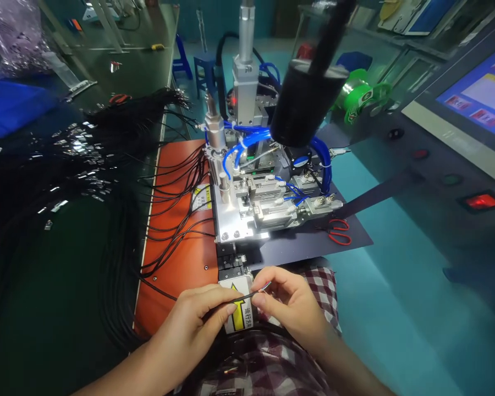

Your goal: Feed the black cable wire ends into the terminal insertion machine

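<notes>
A thin black cable (243, 298) runs between my two hands, low in the head view. My left hand (204, 316) pinches its jacket between thumb and fingers. At the stripped end, my right hand (291, 301) pinches the cable where fine coloured wires (266, 286) poke out past the fingertips. Below the hands lies a white label with a yellow arrow (238, 318), fixed on the near end of the machine's track. Just beyond stands the metal machine (239, 220) with blue air hoses (251, 137) and a bright lit plate.
Several cables lie across the orange board (173, 192) into the machine's left side. A big bundle of black cables (124, 126) covers the dark table at left. Red-handled scissors (339, 232) rest on the grey plate. A control screen (478, 93) and a green spool (361, 94) stand right.
</notes>
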The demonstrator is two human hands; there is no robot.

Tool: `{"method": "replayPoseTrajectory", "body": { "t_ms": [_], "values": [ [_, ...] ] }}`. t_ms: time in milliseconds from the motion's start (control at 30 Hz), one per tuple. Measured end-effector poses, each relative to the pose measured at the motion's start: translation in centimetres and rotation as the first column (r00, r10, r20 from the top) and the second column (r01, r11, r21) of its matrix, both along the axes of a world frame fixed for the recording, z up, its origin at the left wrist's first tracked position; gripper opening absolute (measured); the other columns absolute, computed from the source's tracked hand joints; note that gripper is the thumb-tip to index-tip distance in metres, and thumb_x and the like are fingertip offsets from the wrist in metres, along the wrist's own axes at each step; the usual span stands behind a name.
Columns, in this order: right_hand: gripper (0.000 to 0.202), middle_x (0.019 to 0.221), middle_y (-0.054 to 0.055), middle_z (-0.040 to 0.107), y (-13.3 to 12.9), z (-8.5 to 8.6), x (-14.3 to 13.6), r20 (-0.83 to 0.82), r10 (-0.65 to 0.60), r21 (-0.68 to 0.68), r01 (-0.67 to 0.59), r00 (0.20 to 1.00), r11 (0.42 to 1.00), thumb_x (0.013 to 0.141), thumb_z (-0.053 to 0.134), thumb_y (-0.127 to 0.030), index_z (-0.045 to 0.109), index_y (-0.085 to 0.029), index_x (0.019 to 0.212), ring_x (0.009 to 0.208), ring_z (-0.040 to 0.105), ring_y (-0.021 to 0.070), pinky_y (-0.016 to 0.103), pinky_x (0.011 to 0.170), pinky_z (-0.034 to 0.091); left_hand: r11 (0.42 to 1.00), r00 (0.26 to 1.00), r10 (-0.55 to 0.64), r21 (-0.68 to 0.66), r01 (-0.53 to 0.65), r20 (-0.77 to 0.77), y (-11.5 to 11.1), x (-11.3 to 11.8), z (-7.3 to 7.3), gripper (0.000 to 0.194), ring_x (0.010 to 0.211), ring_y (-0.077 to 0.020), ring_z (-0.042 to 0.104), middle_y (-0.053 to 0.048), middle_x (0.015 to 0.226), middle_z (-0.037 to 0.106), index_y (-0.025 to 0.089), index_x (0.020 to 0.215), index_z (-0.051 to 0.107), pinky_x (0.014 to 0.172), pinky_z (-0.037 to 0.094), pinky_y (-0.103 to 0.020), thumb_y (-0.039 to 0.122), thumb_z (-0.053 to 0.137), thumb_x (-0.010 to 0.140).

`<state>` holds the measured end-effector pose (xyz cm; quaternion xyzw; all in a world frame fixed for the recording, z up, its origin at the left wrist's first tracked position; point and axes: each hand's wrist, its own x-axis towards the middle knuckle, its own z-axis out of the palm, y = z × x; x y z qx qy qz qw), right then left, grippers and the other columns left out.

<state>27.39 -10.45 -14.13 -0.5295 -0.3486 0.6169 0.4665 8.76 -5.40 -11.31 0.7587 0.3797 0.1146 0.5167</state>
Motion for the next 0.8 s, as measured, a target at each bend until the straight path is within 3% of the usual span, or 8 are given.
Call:
{"method": "replayPoseTrajectory", "body": {
  "t_ms": [133,200,300,400,533,667,800],
  "values": [
    [0.008,0.068,-0.003,0.056,0.2,0.0,-0.5,0.024,-0.025,0.019,0.024,0.999,1.000,0.073,0.069,-0.022,0.063,-0.018,0.075,0.059,0.046,0.0092,0.023,0.055,0.037,0.993,0.999,-0.008,0.114,0.014,-0.046,0.2,0.3,0.2,0.019,0.080,-0.0155,0.057,-0.003,0.088,0.062,0.020,0.103,0.058,0.072,0.044,-0.025,0.022,0.045,0.090],
    [0.008,0.068,-0.003,0.056,0.2,0.1,-0.6,0.006,-0.023,0.019,0.023,1.000,1.000,0.073,0.070,-0.021,0.063,-0.018,0.076,0.058,0.047,0.0088,0.022,0.055,0.037,0.996,1.000,-0.003,0.087,0.003,0.002,0.1,0.6,0.1,0.017,0.075,-0.0144,0.055,-0.002,0.083,0.061,0.020,0.096,0.060,0.069,0.043,-0.024,0.022,0.043,0.091],
    [0.019,0.070,-0.003,0.058,0.0,0.2,-0.1,-0.058,0.033,0.011,-0.032,0.998,0.999,0.069,0.073,-0.018,0.065,-0.020,0.086,0.060,0.048,0.0086,0.022,0.058,0.039,0.987,0.989,0.098,-0.136,-0.082,0.114,-0.3,1.2,-0.1,0.018,0.068,-0.0118,0.054,0.000,0.078,0.061,0.021,0.093,0.062,0.061,0.042,-0.021,0.026,0.045,0.091],
    [0.039,0.070,-0.005,0.059,-0.1,0.3,1.0,-0.113,0.127,0.045,-0.122,0.985,0.991,0.060,0.080,-0.012,0.065,-0.021,0.095,0.061,0.050,0.0085,0.022,0.061,0.040,0.911,0.974,0.177,-0.397,-0.108,0.141,-0.7,1.8,-0.4,0.021,0.055,-0.0088,0.045,0.001,0.068,0.056,0.018,0.085,0.062,0.048,0.036,-0.019,0.032,0.048,0.090],
    [0.033,0.070,-0.004,0.059,0.2,0.2,1.7,-0.125,0.118,0.082,-0.108,0.985,0.991,0.062,0.079,-0.013,0.065,-0.020,0.091,0.061,0.050,0.0084,0.022,0.060,0.040,0.848,0.969,0.195,-0.522,-0.088,0.154,-0.5,2.1,-0.5,0.022,0.050,-0.0075,0.042,0.001,0.064,0.056,0.015,0.083,0.059,0.045,0.033,-0.018,0.035,0.050,0.088],
    [0.011,0.073,-0.002,0.060,0.6,0.0,1.2,-0.097,0.044,0.066,-0.037,0.994,0.997,0.074,0.070,-0.019,0.066,-0.020,0.085,0.063,0.051,0.0095,0.022,0.058,0.041,0.859,0.969,0.205,-0.500,-0.111,0.135,0.2,2.0,-0.4,0.021,0.052,-0.0084,0.042,0.003,0.061,0.053,0.016,0.083,0.056,0.046,0.033,-0.019,0.036,0.051,0.087],
    [0.004,0.071,-0.002,0.060,0.9,0.3,0.7,-0.039,-0.028,0.130,0.032,0.999,0.991,0.075,0.068,-0.018,0.066,-0.019,0.079,0.063,0.051,0.0103,0.023,0.059,0.040,0.942,0.975,0.191,-0.301,-0.149,0.113,0.5,2.4,0.0,0.013,0.065,-0.0105,0.046,0.003,0.071,0.051,0.019,0.088,0.056,0.057,0.038,-0.020,0.032,0.053,0.087]
  ]
}}
